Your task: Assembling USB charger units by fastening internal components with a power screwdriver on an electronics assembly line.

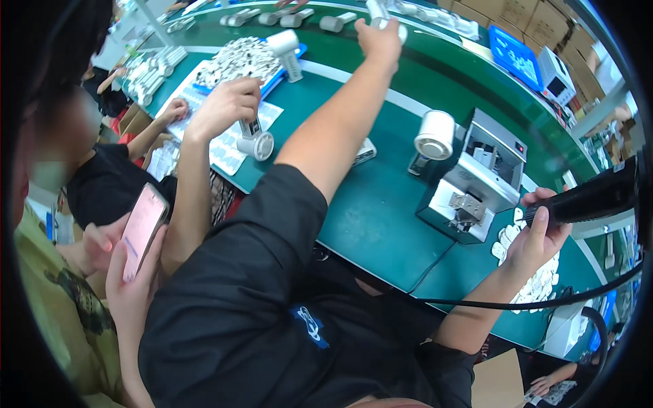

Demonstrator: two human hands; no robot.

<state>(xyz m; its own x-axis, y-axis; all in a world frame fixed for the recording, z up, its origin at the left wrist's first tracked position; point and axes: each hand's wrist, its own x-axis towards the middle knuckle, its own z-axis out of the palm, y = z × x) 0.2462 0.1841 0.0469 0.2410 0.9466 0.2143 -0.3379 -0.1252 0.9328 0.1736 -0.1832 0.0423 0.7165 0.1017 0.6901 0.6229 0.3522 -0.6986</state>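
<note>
My left hand [382,44] stretches far across the green bench to the conveyor strip, its fingers closed round a white handheld device [378,9] with a round head. On the right, my right hand [534,241] grips a black electric screwdriver [592,197] near its ribbed end. Between my arms, another white device [435,132] stands head up on the bench, beside a silver screw feeder [486,170]. Part of one more white device [365,152] shows from behind my left forearm.
White flat parts [537,285] are heaped below my right hand, with a black cable [530,302] crossing there. At left, a co-worker's hand [231,109] holds a similar device; another person holds a phone [144,228]. A blue tray [292,53] bears small white parts.
</note>
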